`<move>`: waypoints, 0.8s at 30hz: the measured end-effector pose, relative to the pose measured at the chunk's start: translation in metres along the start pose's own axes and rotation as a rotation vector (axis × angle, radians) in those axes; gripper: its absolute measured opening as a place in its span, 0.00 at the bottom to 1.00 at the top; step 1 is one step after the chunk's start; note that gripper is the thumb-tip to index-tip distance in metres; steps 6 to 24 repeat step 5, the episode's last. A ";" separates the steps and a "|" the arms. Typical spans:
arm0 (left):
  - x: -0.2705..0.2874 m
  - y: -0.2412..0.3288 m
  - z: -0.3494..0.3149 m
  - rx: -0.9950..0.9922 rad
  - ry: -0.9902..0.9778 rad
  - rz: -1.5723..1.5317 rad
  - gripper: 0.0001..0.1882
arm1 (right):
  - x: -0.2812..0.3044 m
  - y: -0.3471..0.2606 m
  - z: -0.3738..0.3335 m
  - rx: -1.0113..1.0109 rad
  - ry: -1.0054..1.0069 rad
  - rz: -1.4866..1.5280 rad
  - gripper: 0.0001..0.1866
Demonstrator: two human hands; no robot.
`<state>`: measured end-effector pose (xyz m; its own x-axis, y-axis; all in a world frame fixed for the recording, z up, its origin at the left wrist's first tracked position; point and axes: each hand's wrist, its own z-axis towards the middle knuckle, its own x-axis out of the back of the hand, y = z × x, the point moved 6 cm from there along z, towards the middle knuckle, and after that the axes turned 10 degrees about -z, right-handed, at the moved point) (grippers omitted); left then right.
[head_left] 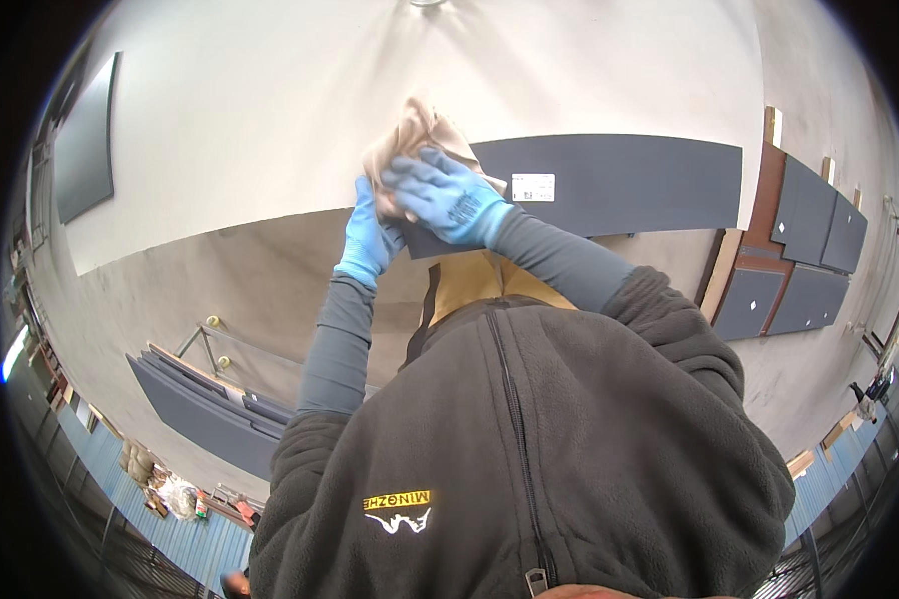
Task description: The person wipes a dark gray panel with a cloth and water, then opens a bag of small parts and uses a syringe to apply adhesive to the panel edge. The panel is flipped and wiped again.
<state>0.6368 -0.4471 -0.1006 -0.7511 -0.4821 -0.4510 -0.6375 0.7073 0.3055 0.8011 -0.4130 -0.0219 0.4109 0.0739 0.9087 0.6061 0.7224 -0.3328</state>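
Note:
A beige cloth (422,125) is bunched over the left end of a long dark grey panel (639,185), which lies along the near edge of the white table. My right hand (448,203), in a blue glove, grips the cloth from above with its fingers laid over it. Also gloved in blue, my left hand (370,243) is closed around the panel's left end, its thumb up beside the cloth. Some of its fingers are hidden. A white label (533,187) is stuck on the panel to the right of my right hand.
The white table (250,120) stretches away ahead, with another dark panel (86,140) at its far left. Stacked dark panels (205,409) rest on a wheeled rack (213,349) at lower left. To the right, more labelled panels (807,210) lie on brown boards (764,235).

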 end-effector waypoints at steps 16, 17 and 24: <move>0.030 -0.005 0.010 0.194 0.085 0.104 0.60 | -0.027 0.060 0.058 -0.367 0.095 -0.033 0.32; 0.030 -0.005 0.010 0.194 0.085 0.104 0.60 | -0.027 0.060 0.058 -0.367 0.095 -0.033 0.32; 0.030 -0.005 0.010 0.194 0.085 0.104 0.60 | -0.027 0.060 0.058 -0.367 0.095 -0.033 0.32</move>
